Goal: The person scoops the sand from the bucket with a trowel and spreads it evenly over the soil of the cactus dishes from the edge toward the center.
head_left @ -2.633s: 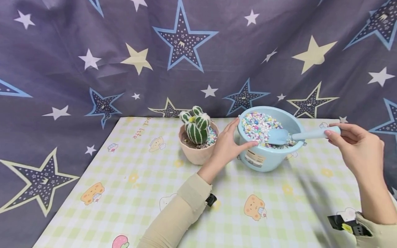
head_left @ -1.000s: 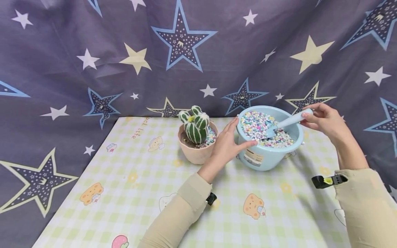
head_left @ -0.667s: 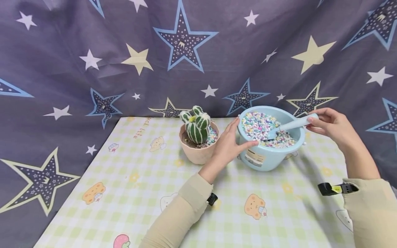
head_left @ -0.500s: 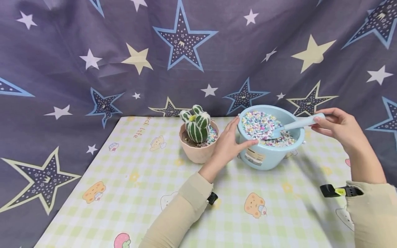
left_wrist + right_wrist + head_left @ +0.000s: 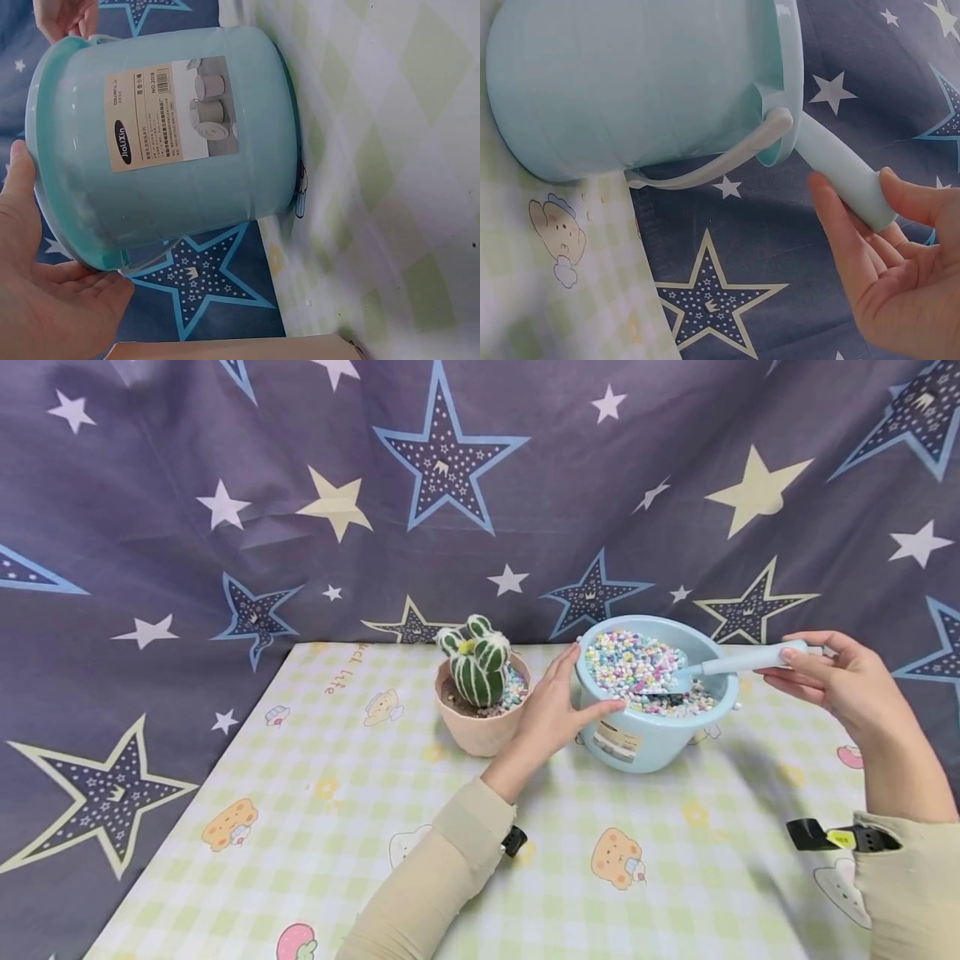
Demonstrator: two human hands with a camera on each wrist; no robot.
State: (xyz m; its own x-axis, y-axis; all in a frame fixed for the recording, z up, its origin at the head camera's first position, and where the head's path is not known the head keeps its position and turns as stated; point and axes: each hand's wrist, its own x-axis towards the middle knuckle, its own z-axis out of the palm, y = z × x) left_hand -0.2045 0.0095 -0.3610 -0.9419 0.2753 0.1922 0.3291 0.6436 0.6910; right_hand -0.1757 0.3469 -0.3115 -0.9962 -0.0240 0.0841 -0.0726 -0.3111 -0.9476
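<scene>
My left hand rests on the left side of a light blue plastic bucket, its fingers stretched along the rim and its thumb at the front rim. In the left wrist view, the thumb and fingers are spread against that rim. Small multicoloured pebbles fill part of the bucket. My right hand pinches the handle end of a light blue plastic shovel between thumb and fingers. Its blade sits among the pebbles, partly hidden. The right wrist view has the shovel handle leaning out over the rim.
Left of the bucket stands a green cactus in a pale pink pot holding soil and some coloured pebbles. A white bucket handle hangs down. Behind the checked tablecloth hangs a dark star-patterned curtain.
My right hand first brought the shovel in, its handle tilting up, then drew back right and lowered the handle. The blade shifted right through the pebbles, baring a dark patch. My left hand stayed put.
</scene>
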